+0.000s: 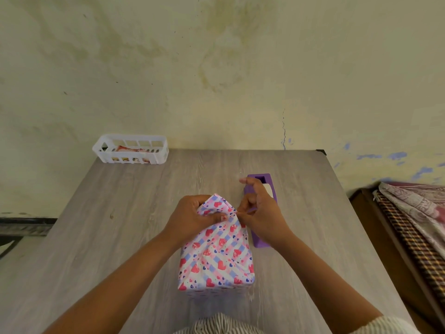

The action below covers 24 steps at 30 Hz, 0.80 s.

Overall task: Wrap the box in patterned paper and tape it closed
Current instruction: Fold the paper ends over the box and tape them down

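Both hands meet at the far end of the box [216,247], which sits mid-frame on the grey wood-grain table [120,237], sheathed in glossy heart-and-stripe paper [216,268]. Left hand [192,213] grips the gathered end flap, thumb pressed on top; right hand [258,213] pinches the same fold between thumb and forefinger. Just right lies a purple rectangular tape dispenser [258,242]. Upper left, a white slotted plastic basket [131,149].

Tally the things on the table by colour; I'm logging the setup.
White: 1, the slotted basket
Purple: 1, the tape dispenser
Pink-and-blue heart pattern: 1, the wrapped box
Total: 3
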Each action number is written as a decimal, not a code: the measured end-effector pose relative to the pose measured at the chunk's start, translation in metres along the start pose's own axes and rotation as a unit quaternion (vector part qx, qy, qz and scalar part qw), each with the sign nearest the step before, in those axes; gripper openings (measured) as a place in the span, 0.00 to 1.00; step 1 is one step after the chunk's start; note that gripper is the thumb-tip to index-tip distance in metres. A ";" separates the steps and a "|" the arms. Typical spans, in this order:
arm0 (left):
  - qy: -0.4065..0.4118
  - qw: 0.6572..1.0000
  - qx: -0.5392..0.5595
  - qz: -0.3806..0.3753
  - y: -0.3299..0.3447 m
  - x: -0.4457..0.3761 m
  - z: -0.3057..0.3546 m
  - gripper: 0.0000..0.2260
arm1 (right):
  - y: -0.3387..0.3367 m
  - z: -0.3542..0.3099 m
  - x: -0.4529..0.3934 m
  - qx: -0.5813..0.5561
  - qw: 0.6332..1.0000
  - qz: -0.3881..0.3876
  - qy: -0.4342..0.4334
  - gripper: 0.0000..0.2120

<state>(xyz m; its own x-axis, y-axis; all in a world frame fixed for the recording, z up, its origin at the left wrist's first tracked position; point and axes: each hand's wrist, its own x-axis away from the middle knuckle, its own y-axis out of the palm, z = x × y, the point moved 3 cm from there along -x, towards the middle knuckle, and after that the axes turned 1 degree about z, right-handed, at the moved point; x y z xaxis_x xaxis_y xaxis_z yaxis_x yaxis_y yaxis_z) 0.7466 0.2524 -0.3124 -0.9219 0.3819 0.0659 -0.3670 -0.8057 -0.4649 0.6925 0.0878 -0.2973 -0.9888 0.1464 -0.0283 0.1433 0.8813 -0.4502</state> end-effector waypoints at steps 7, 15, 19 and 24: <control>0.066 0.998 -0.010 0.007 -0.002 0.003 0.005 0.08 | -0.009 -0.001 0.008 -0.097 0.993 -0.048 0.050 0.38; 0.117 0.993 -0.029 0.000 -0.002 0.006 0.005 0.09 | 0.007 0.007 0.015 -0.088 0.990 0.102 0.041 0.29; 0.153 0.986 -0.055 -0.028 -0.004 0.012 0.004 0.10 | 0.007 0.009 0.016 -0.135 0.983 0.115 0.050 0.28; 0.172 0.984 -0.037 -0.025 -0.007 0.015 0.002 0.12 | 0.005 0.002 0.043 -0.068 0.996 -0.060 0.022 0.54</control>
<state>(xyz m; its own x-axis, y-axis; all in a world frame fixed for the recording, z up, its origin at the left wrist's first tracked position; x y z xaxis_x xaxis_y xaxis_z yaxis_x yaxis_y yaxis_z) 0.7354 0.2628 -0.3063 -0.8017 0.5607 -0.2070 -0.3884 -0.7520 -0.5326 0.6506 0.0975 -0.3025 -0.9968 0.0535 0.0588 0.0317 0.9459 -0.3230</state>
